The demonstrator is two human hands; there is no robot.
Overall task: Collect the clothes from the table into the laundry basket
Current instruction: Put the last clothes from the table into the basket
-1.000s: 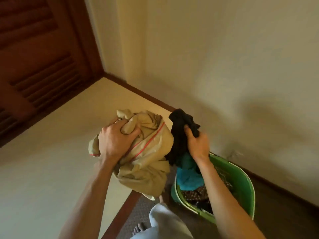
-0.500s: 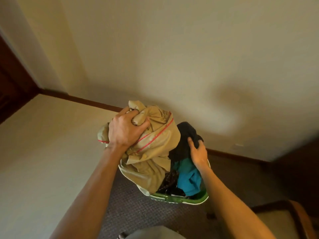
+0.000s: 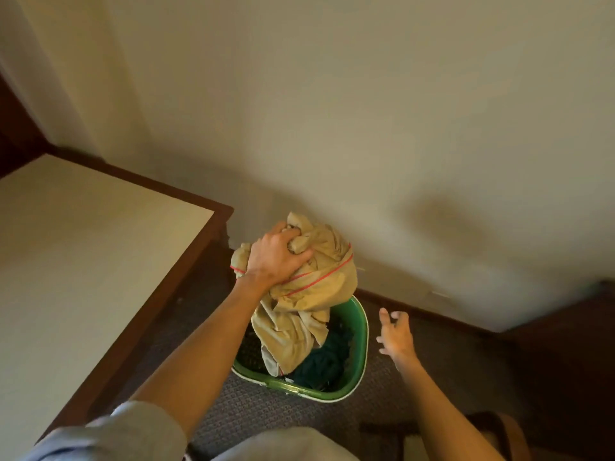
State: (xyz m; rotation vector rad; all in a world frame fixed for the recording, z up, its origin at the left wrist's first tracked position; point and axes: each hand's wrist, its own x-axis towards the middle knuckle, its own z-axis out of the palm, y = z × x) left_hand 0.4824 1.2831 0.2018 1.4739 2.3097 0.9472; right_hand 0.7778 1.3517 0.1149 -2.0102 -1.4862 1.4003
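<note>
My left hand (image 3: 278, 256) grips a bunched tan garment with thin red lines (image 3: 309, 301), held above the green laundry basket (image 3: 361, 344) on the floor. The garment's lower folds hang down into the basket. Dark teal and black clothes (image 3: 324, 361) lie inside the basket. My right hand (image 3: 396, 334) hovers just right of the basket rim, fingers spread, holding nothing. The table (image 3: 83, 261) with its pale top and dark wooden edge stands to the left.
A cream wall (image 3: 366, 128) with a dark baseboard runs right behind the basket. Patterned grey carpet (image 3: 266, 414) covers the floor. A dark wooden chair arm (image 3: 499, 427) shows at the lower right, and dark furniture (image 3: 582, 327) sits at the far right.
My right hand has let go of the black and teal clothes, which now lie in the basket, and moved out to the right. My left hand has carried the tan garment over the basket.
</note>
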